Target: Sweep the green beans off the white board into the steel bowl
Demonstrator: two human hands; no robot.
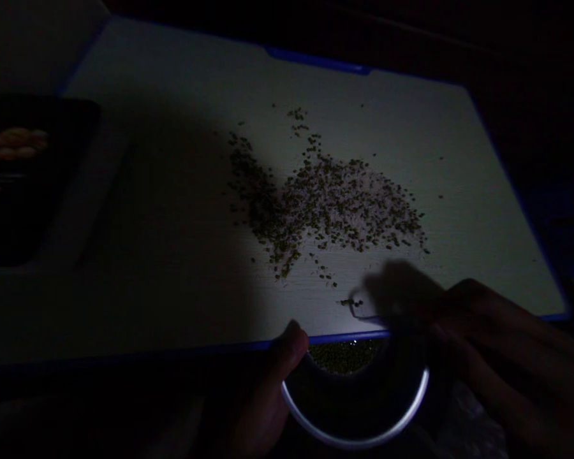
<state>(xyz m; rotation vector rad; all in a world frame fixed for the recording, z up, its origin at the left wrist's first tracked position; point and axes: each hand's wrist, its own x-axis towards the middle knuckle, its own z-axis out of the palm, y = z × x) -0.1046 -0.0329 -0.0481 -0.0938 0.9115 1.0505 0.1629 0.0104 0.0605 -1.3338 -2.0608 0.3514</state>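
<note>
Dark green beans [287, 239], which look like mung beans, lie mixed with pale rice-like grains [363, 185] on a light tabletop with a blue edge [210, 349]. A round metal container [363, 440] with beans inside sits under the table's near edge. My left hand [272, 382] grips its left side, thumb up at the table edge. My right hand [478, 325] is closed on a thin curved-tipped tool [370, 317], whose exact kind the dark hides. The tool's tip touches or hovers by a few beans [356, 303] near the edge.
A dark box-like object [33, 191] with a food picture on it stands at the left of the table. Shadow covers the table's left half. Something crinkled and shiny, like clear plastic [478, 414], shows dimly at lower right.
</note>
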